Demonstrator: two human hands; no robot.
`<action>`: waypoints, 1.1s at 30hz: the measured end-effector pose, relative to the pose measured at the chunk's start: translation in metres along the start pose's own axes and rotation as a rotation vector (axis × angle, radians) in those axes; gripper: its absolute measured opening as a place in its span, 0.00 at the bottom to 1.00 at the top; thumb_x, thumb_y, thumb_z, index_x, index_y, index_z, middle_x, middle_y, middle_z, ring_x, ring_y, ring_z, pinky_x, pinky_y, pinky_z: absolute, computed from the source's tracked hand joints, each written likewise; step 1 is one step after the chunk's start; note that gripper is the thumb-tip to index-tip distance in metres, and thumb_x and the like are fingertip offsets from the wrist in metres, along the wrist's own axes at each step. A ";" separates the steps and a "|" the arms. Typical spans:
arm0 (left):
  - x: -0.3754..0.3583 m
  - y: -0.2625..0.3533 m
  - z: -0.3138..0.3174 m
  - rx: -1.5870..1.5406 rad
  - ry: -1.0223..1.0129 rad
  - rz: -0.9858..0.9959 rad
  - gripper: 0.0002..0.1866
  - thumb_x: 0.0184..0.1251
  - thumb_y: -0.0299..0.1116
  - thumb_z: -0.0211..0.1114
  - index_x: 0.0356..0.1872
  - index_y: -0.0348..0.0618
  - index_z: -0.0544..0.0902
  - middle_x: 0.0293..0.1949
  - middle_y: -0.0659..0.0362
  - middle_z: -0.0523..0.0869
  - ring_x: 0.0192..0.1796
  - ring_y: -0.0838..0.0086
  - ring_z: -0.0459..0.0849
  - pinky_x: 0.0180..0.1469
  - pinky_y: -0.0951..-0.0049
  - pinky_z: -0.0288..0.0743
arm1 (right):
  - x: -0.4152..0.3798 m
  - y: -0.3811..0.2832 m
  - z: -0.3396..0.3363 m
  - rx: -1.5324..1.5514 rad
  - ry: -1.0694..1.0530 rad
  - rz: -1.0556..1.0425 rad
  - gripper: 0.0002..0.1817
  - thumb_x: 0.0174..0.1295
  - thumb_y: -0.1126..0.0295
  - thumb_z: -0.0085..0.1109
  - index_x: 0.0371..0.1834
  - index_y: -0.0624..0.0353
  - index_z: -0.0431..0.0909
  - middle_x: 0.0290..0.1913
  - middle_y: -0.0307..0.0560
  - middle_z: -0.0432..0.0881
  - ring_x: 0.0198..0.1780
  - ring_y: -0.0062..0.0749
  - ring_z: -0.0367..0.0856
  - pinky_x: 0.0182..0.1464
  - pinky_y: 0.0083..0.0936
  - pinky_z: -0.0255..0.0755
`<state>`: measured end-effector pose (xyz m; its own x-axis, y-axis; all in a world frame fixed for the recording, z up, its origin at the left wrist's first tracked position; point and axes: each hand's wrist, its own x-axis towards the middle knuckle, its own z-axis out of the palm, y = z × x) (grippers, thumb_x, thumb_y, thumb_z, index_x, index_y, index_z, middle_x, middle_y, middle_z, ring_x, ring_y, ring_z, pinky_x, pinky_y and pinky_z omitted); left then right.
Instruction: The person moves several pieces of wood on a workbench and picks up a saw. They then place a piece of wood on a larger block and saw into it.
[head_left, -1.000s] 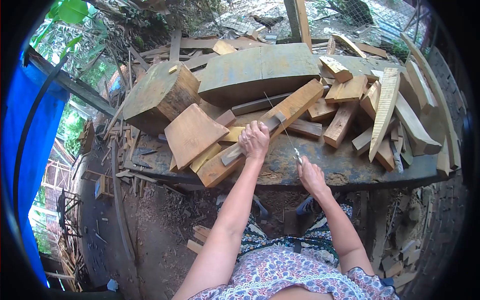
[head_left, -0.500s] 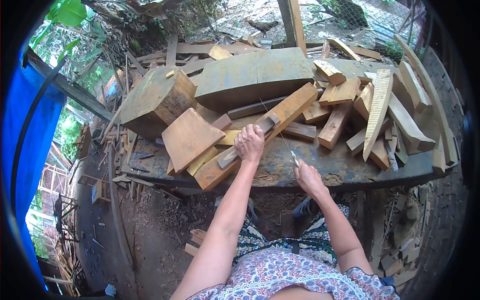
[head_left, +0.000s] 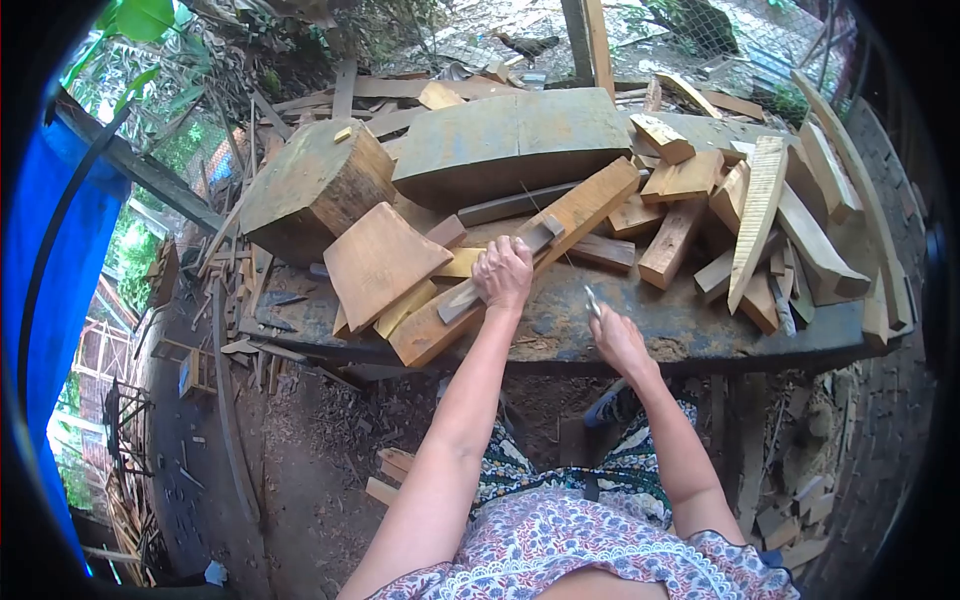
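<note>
My left hand is closed around a small greyish wood strip, pressing it down along the top of a longer brown beam. That beam lies slantwise across other pieces on the workbench. My right hand grips the pale handle of a saw. Its thin blade, seen nearly edge-on, reaches up and left across the beam close to the strip's far end. Whether the teeth touch the wood is too fine to make out. Beside my left hand rests a curved-edged flat wood piece.
Big grey wood blocks and a squared block stand at the back of the workbench. Several offcuts are piled on the right. A blue tarp hangs at far left. Wood scraps lie on the ground.
The saw handle and my right hand have shifted slightly, and less of the blade shows above the beam. My left hand still holds the strip. The view has tilted a little.
</note>
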<state>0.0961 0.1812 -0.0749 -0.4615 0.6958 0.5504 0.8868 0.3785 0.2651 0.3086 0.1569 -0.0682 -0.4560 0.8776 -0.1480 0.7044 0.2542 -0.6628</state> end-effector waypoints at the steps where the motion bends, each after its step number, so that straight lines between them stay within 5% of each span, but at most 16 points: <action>1: 0.000 -0.001 0.001 0.001 0.007 0.003 0.15 0.65 0.42 0.51 0.32 0.43 0.80 0.32 0.51 0.85 0.36 0.56 0.84 0.41 0.55 0.75 | 0.010 -0.004 -0.002 0.001 0.006 0.001 0.15 0.69 0.60 0.43 0.44 0.62 0.71 0.37 0.71 0.80 0.45 0.66 0.78 0.46 0.56 0.70; 33: 0.000 -0.002 0.008 0.012 0.128 -0.005 0.13 0.63 0.41 0.52 0.26 0.45 0.79 0.27 0.53 0.84 0.32 0.58 0.84 0.37 0.56 0.75 | 0.031 -0.016 0.003 -0.084 0.036 0.027 0.16 0.69 0.59 0.43 0.45 0.61 0.71 0.40 0.68 0.80 0.47 0.66 0.77 0.48 0.56 0.70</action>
<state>0.0946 0.1855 -0.0820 -0.4583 0.6109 0.6455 0.8839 0.3896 0.2588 0.2816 0.1794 -0.0642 -0.4175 0.8982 -0.1379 0.7601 0.2620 -0.5946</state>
